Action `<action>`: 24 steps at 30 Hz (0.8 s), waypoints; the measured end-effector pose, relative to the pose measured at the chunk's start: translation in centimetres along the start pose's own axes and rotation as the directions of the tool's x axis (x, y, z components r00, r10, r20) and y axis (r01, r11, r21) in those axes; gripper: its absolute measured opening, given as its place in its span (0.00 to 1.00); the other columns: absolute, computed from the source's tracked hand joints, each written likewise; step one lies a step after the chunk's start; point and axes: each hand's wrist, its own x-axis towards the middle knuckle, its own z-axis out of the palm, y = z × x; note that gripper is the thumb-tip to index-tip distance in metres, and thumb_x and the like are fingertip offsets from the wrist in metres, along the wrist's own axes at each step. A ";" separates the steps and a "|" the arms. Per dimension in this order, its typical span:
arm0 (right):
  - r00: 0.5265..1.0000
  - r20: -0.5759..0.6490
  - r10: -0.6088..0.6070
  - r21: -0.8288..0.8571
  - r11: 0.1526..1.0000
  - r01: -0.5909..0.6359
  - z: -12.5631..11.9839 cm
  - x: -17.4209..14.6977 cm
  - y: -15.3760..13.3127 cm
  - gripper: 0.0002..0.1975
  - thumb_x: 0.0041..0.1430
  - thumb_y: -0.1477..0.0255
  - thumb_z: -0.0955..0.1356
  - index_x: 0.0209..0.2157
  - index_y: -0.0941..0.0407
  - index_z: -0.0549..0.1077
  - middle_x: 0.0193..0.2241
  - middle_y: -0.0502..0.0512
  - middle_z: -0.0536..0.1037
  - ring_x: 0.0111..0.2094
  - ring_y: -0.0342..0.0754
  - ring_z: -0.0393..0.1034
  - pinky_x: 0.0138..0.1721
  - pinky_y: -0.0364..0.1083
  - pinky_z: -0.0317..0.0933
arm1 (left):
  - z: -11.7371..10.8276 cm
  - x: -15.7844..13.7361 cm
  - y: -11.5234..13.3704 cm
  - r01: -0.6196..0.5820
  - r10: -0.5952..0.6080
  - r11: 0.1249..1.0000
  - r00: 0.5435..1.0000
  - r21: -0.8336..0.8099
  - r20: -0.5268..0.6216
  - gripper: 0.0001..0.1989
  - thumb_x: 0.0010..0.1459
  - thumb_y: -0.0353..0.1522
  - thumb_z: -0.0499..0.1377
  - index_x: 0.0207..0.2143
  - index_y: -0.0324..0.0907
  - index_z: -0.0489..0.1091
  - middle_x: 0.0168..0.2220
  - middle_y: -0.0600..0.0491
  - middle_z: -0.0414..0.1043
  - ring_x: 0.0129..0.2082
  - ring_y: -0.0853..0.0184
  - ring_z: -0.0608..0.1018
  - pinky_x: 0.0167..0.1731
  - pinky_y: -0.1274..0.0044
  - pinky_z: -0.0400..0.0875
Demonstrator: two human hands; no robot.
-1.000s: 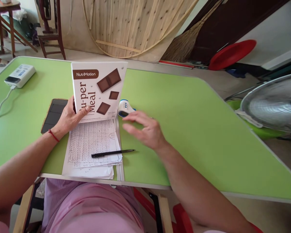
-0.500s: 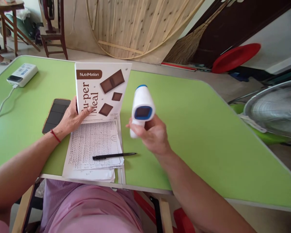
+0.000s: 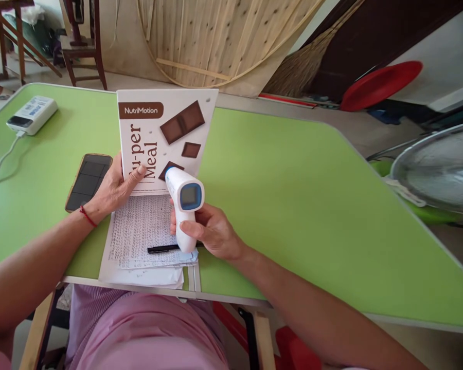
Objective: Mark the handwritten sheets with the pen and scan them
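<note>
Pointing toward the lower right of the box point(image 3: 164, 139), the thermometer point(image 3: 185, 216) is now left of where it was half a second ago, when it was over bare green surface point(image 3: 312, 205). A second ago it lay there, the right hand point(image 3: 210, 231) reaching with nothing in it; now that hand is closed around the handle, thumb in front. The left hand point(image 3: 118, 185) grips the box much as before — thumb across its front, other fingers hidden behind.

White and pistol-shaped, the thermometer stands nearly upright, with a blue-rimmed screen — grey now, darker earlier — facing the person. Its handle hides part of the pen point(image 3: 164, 248) on the papers point(image 3: 139, 228); whether its front end touches the box, I cannot tell. The box is white, tilted, with a brown "NutriMotion" label, sideways lettering and printed chocolate pieces.
</note>
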 end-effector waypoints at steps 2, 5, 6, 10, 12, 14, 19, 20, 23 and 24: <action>1.000 0.011 0.009 -0.004 1.000 -0.009 0.2 -0.2 -0.2 0.23 0.49 0.50 0.75 0.35 0.55 0.71 0.28 0.51 0.75 0.28 0.45 0.70 0.31 0.47 0.68 | 0.0 0.0 0.0 0.009 -0.008 1.000 0.999 -0.010 0.038 0.28 0.63 0.55 0.55 0.51 0.43 0.64 0.49 0.43 0.73 0.47 0.54 0.76 0.48 0.58 0.74; 1.000 0.027 0.005 -0.013 1.000 -0.005 0.4 -0.3 -0.4 0.24 0.51 0.50 0.75 0.36 0.54 0.71 0.30 0.52 0.76 0.30 0.46 0.71 0.32 0.47 0.69 | -0.1 0.2 -0.2 0.003 -0.002 1.000 0.998 -0.014 0.070 0.28 0.63 0.55 0.55 0.52 0.43 0.64 0.50 0.43 0.73 0.49 0.53 0.76 0.50 0.58 0.73; 0.999 0.032 0.001 -0.011 1.000 -0.001 0.4 -0.3 -0.4 0.24 0.51 0.50 0.75 0.36 0.54 0.71 0.30 0.52 0.76 0.31 0.46 0.72 0.33 0.47 0.69 | -0.1 0.2 -0.3 -0.012 0.013 1.000 0.997 -0.010 0.073 0.28 0.63 0.56 0.55 0.52 0.43 0.64 0.50 0.43 0.72 0.50 0.53 0.75 0.51 0.59 0.73; 0.998 0.061 -0.002 -0.004 1.000 0.002 0.3 -0.2 -0.4 0.24 0.51 0.49 0.74 0.37 0.55 0.72 0.30 0.52 0.76 0.31 0.46 0.72 0.34 0.47 0.70 | -0.1 0.3 -0.6 -0.071 0.070 0.997 0.995 0.014 0.069 0.27 0.64 0.55 0.54 0.52 0.43 0.64 0.52 0.43 0.71 0.52 0.54 0.74 0.54 0.59 0.72; 0.998 0.069 -0.002 -0.003 1.000 0.002 0.3 -0.2 -0.3 0.24 0.51 0.49 0.74 0.36 0.55 0.72 0.30 0.52 0.76 0.31 0.46 0.72 0.34 0.48 0.70 | -0.1 0.4 -0.6 -0.062 0.062 0.998 0.995 -0.006 0.075 0.28 0.64 0.55 0.55 0.53 0.43 0.63 0.52 0.43 0.71 0.52 0.54 0.74 0.54 0.59 0.72; 0.998 0.069 -0.006 -0.007 1.000 0.007 0.2 -0.1 -0.4 0.23 0.52 0.50 0.74 0.35 0.55 0.71 0.30 0.53 0.76 0.31 0.46 0.72 0.34 0.48 0.70 | -0.1 0.4 -0.6 -0.042 0.045 0.998 0.995 -0.036 0.087 0.29 0.62 0.55 0.58 0.53 0.44 0.63 0.51 0.44 0.72 0.50 0.55 0.75 0.51 0.60 0.74; 0.998 0.057 -0.003 0.001 1.000 0.003 0.3 -0.2 -0.4 0.23 0.51 0.50 0.74 0.35 0.55 0.72 0.30 0.53 0.76 0.31 0.46 0.72 0.35 0.48 0.71 | -0.2 0.5 -0.3 -0.034 0.037 0.999 0.995 -0.029 0.096 0.28 0.59 0.54 0.62 0.50 0.44 0.64 0.47 0.46 0.72 0.46 0.56 0.76 0.48 0.61 0.75; 0.998 0.057 0.000 0.004 1.000 0.000 0.4 -0.2 -0.4 0.23 0.51 0.50 0.74 0.35 0.55 0.72 0.30 0.53 0.76 0.31 0.46 0.72 0.36 0.48 0.71 | -0.2 0.5 -0.3 -0.041 0.043 0.999 0.995 -0.019 0.092 0.27 0.59 0.53 0.61 0.50 0.44 0.65 0.48 0.45 0.71 0.47 0.56 0.75 0.48 0.60 0.75; 0.998 0.065 -0.001 0.004 1.000 0.000 0.3 -0.2 -0.3 0.23 0.52 0.50 0.74 0.35 0.55 0.71 0.30 0.53 0.75 0.31 0.46 0.72 0.36 0.49 0.71 | -0.3 0.5 -0.3 -0.061 0.061 0.998 0.994 0.001 0.091 0.26 0.60 0.53 0.61 0.50 0.45 0.66 0.48 0.46 0.71 0.48 0.55 0.75 0.50 0.60 0.74; 0.998 0.069 -0.003 0.002 1.000 0.003 0.3 -0.2 -0.3 0.23 0.52 0.50 0.74 0.35 0.55 0.71 0.31 0.53 0.75 0.32 0.46 0.72 0.36 0.49 0.71 | -0.3 0.5 -0.4 -0.066 0.065 0.998 0.994 0.010 0.092 0.26 0.60 0.53 0.61 0.50 0.45 0.66 0.48 0.45 0.71 0.48 0.55 0.75 0.50 0.59 0.74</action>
